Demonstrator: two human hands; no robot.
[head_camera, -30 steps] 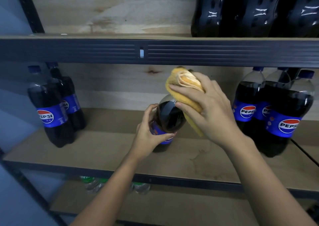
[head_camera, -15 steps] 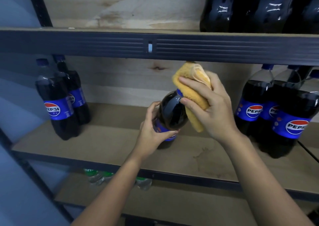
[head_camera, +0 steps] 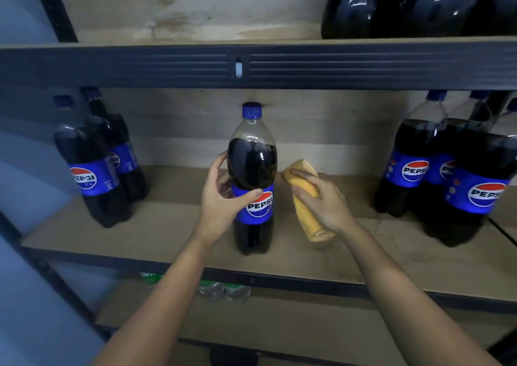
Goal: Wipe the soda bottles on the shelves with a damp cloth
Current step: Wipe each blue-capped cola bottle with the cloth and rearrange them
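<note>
At the centre of the frame, nearest the camera, the left hand [head_camera: 221, 200] grips the middle bottle [head_camera: 253, 181] at the top edge of its label, thumb across the front and fingers curled round the far side. The bottle stands upright on the middle shelf [head_camera: 167, 234], close to the front edge. Just right of it, not touching, the right hand [head_camera: 321, 200] holds the yellow cloth [head_camera: 306, 200], folded into a roll, with fingers wrapped over it.

The bottle looks full, so it is probably heavy and top-loaded. Its smooth plastic wall likely turns slippery when damp; the waist at the label is the secure hold. The cloth is soft and conforms to curves.

Farther back, the left bottles [head_camera: 92, 167] stand at the frame's left, the right bottles [head_camera: 447, 175] at its right. Dark bottles [head_camera: 391, 5] occupy the upper shelf, upper right.
</note>
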